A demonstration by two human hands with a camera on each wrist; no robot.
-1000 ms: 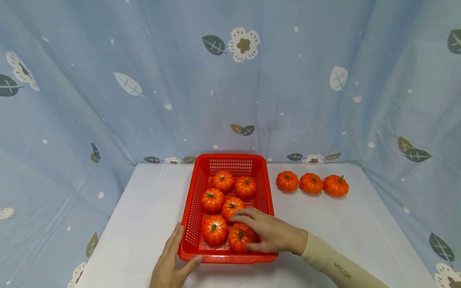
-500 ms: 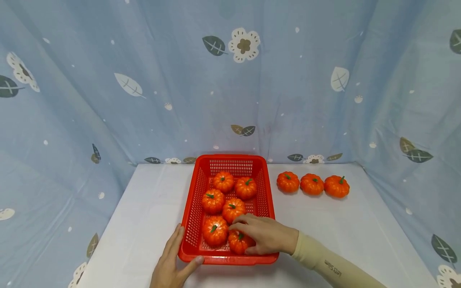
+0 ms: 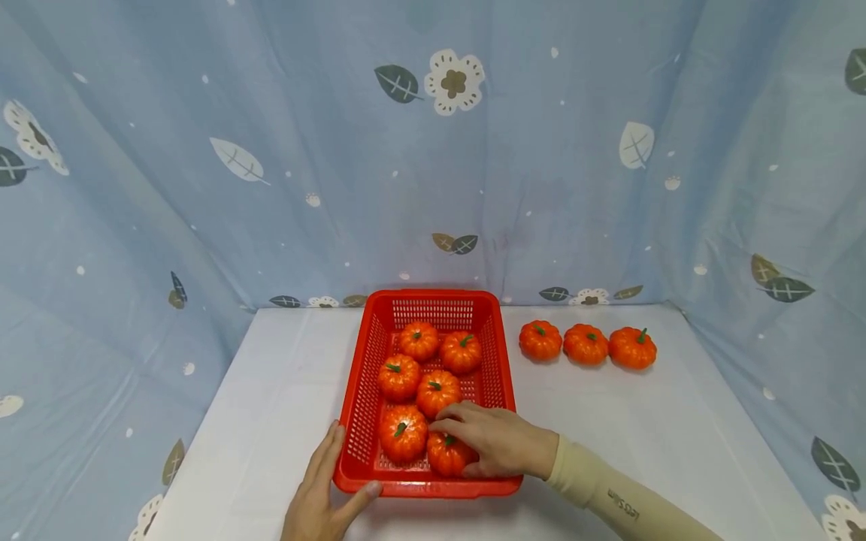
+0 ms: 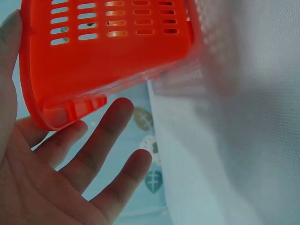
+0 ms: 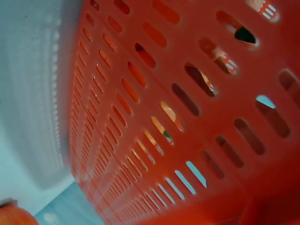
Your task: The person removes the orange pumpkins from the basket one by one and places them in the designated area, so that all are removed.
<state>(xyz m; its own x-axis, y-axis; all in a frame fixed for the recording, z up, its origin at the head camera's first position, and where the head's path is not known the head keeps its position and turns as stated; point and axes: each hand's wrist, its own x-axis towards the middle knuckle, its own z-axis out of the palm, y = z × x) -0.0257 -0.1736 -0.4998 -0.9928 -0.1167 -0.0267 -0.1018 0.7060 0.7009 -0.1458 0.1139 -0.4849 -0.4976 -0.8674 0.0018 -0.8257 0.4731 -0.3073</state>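
In the head view, a red plastic basket (image 3: 428, 488) with slotted walls stands on the white table, several small orange pumpkins with green stems inside it. My right hand (image 3: 501, 439) reaches in over the right wall at the near corner. Its fingers and thumb curl round the nearest right pumpkin (image 3: 445, 455), covering part of it. At the near left corner, my left hand (image 3: 319, 492) touches the rim, thumb at the front edge and fingers along the left side. The left wrist view shows those fingers (image 4: 101, 145) straight and spread beside the basket wall (image 4: 108, 56). The basket wall (image 5: 140, 117) hides my right hand in the right wrist view.
Three more pumpkins stand in a row right of the basket: a left one (image 3: 540, 340), a middle one (image 3: 585, 344) and a right one (image 3: 632, 349). A blue patterned curtain (image 3: 352, 150) borders the white table (image 3: 271, 421) at the back and sides.
My right hand has shifted slightly left and down, closer over the nearest right pumpkin, then stayed nearly still. My left hand keeps its place at the basket's corner.
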